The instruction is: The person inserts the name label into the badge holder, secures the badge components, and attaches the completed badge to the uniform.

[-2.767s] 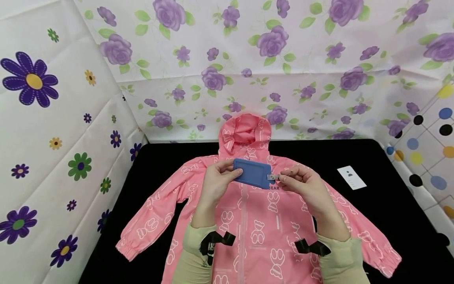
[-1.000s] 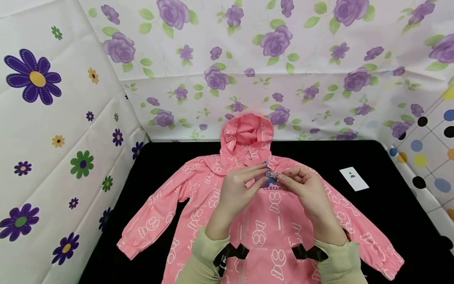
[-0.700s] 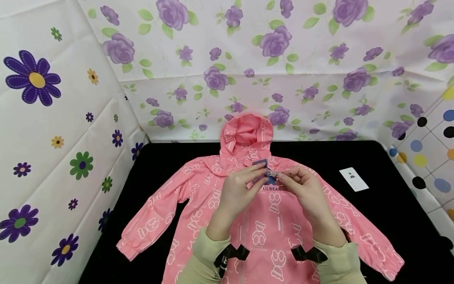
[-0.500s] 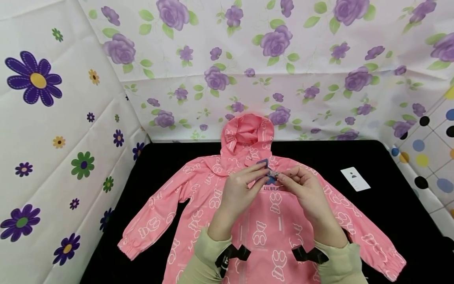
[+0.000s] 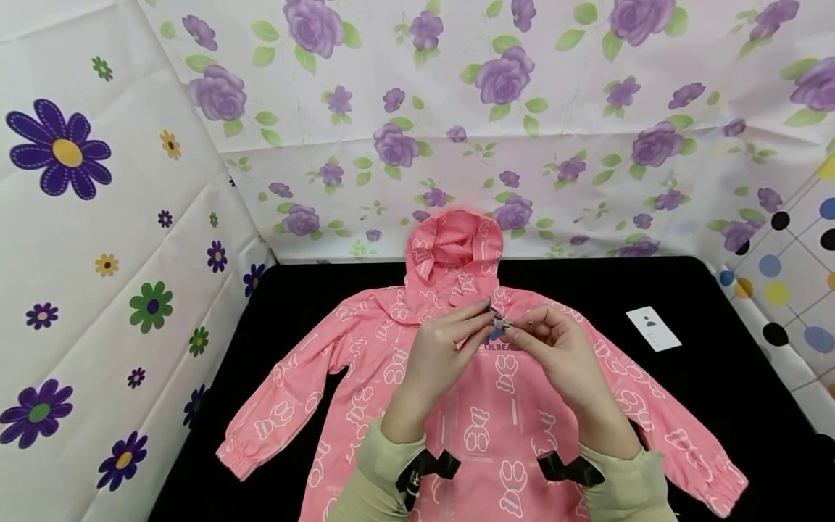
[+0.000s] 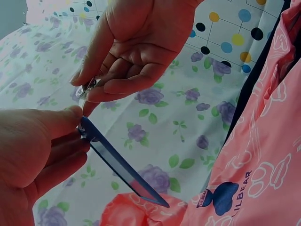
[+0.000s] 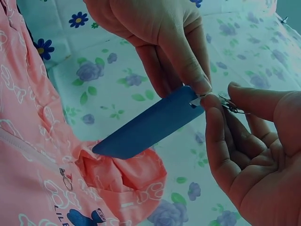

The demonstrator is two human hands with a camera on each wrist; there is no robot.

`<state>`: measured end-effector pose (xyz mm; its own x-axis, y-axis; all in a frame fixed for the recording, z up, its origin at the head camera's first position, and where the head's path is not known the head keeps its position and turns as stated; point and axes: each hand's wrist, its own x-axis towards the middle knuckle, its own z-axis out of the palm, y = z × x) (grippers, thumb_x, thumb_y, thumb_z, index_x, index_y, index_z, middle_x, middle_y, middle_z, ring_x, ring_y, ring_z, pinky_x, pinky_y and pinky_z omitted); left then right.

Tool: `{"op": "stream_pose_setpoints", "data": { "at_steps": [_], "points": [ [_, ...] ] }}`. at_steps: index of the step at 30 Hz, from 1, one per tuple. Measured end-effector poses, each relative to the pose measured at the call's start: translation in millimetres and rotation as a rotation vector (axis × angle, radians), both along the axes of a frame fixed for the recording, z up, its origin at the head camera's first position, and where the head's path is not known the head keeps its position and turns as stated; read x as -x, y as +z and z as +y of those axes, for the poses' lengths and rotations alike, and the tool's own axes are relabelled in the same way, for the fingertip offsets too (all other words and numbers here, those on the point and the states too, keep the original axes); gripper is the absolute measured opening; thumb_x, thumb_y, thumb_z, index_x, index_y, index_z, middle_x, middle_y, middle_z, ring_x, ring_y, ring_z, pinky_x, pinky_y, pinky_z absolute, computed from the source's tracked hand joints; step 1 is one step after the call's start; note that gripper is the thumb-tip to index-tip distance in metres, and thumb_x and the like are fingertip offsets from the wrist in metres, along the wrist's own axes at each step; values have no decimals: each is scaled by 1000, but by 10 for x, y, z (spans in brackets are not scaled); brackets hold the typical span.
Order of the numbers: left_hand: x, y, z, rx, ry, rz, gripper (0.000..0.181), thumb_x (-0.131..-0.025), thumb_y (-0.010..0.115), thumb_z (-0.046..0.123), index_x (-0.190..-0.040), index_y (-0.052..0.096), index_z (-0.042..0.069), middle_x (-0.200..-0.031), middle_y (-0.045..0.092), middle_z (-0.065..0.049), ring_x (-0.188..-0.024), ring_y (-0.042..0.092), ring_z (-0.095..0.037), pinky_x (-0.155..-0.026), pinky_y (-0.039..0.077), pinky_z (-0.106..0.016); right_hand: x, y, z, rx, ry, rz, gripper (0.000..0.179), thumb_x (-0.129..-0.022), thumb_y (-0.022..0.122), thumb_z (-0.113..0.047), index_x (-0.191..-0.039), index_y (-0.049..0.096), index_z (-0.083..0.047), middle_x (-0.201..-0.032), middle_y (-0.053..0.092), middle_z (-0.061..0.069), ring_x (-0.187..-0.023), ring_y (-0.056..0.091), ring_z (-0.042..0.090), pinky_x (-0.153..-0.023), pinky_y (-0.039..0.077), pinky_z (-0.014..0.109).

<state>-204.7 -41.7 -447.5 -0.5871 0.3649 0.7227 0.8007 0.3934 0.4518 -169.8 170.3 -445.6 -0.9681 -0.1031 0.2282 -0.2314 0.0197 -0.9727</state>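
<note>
A blue badge holder (image 7: 150, 125) hangs tilted in the air over the jacket's chest. My left hand (image 5: 437, 355) pinches its slotted end, where a short strap is attached, between thumb and fingers; in the head view that hand covers most of the holder. At the strap's other end is a small metal clip (image 6: 87, 88). My right hand (image 5: 564, 359) holds the clip between thumb and forefinger, its other fingers curled beneath. Under both hands a pink hooded jacket (image 5: 476, 464) with white bear outlines and LILBEAR lettering lies spread out.
A white card (image 5: 653, 328) with a person icon lies on the black tabletop (image 5: 561, 272) right of the jacket. The jacket's hood (image 5: 454, 243) reaches the flowered back wall (image 5: 365, 116). Patterned side walls stand left and right.
The left hand moved right from the holder's far end to its strap end, and the holder turned from face-on to nearly edge-on. Lately the right fingers shifted slightly on the clip.
</note>
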Motion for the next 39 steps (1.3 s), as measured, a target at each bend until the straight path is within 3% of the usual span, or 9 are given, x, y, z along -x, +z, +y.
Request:
{"op": "stream_pose_setpoints", "data": {
  "at_steps": [7,15,20,27,39],
  "points": [
    [14,15,-24,14,-39,57,23,-95,81,3,-118,81,1,-127,75,-13,-120,72,-21,-102,54,-24,-10,50,-26,39,-1,20,18,-103,69,0,-118,58,2,-108,79,17,-95,78,21,-88,64,34],
    [14,14,-55,22,-62,121,26,-90,80,-5,-115,81,-2,-120,78,-15,-113,75,-23,-96,57,-22,-12,48,-76,95,-1,52,19,-101,69,5,-116,57,1,-101,81,8,-93,79,18,-87,63,32],
    [11,24,-66,-33,-70,115,23,-86,79,-9,-108,82,-4,-113,79,-16,-108,77,-23,-92,58,-20,-1,32,-123,128,18,121,17,-101,67,10,-112,55,11,-97,80,14,-89,79,19,-85,64,34],
    [20,28,-102,-116,-141,78,24,-83,77,-14,-105,82,-6,-108,80,-17,-101,79,-23,-81,60,-17,-34,20,-171,105,7,135,13,-101,67,9,-108,56,10,-95,79,16,-88,79,19,-87,64,34],
    [22,28,-128,-136,-169,60,24,-81,75,-16,-101,82,-5,-103,81,-15,-96,79,-23,-78,61,-19,-73,7,-173,115,16,142,12,-101,66,10,-107,56,9,-95,79,16,-89,79,20,-88,64,35]
  ]
}}
